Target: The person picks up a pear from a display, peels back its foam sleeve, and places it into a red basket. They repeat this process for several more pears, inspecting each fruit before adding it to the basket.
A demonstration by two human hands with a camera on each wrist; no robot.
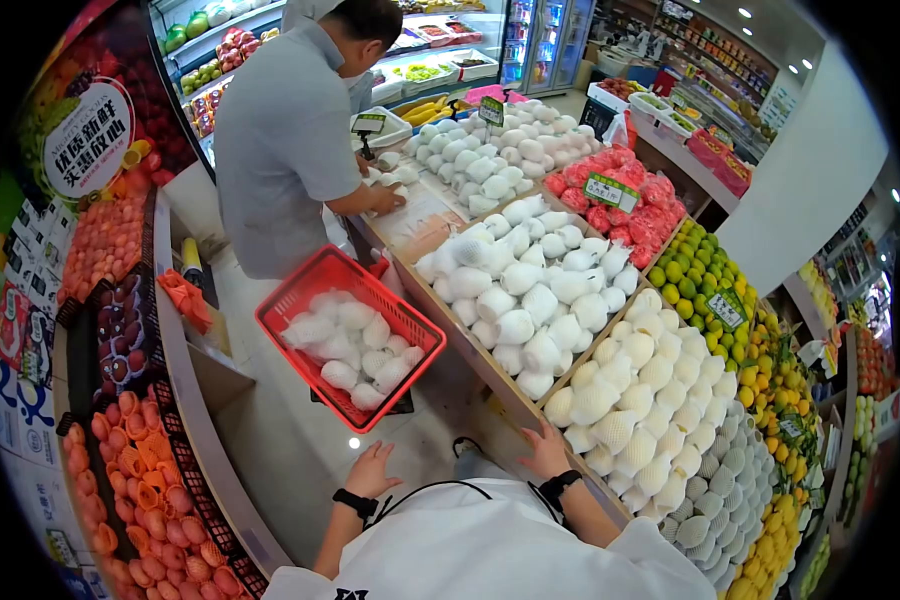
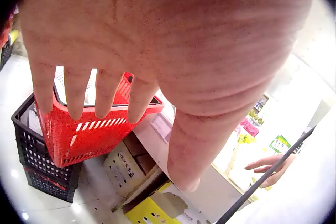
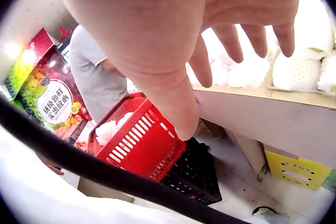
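Holds the left hand [image 1: 372, 472] out in midair with nothing in it, with straightened fingers slightly apart, near the red basket [image 1: 402, 318]. Holds the right hand [image 1: 547, 455] likewise empty, with fingers stretched out and spread, at the edge of the counter [image 3: 252, 111]; cannot tell from these views about any contact with it. Has the basket ahead, beside the counter and on top of a black crate [image 2: 47, 155], with white netted fruit [image 1: 355, 345] heaped inside. Wears a dark band [image 1: 355, 502] on each wrist. Faces, on the counter, rows of white-wrapped fruit [image 1: 530, 290] and, closer to the right hand, pale netted fruit [image 1: 640, 400], with red-wrapped fruit [image 1: 660, 195] and green citrus [image 1: 682, 270] farther off. Has a stand of orange-pink fruit [image 1: 155, 515] to the left, and beyond the basket a person in a grey shirt [image 1: 280, 160], bent over the counter with both hands low.
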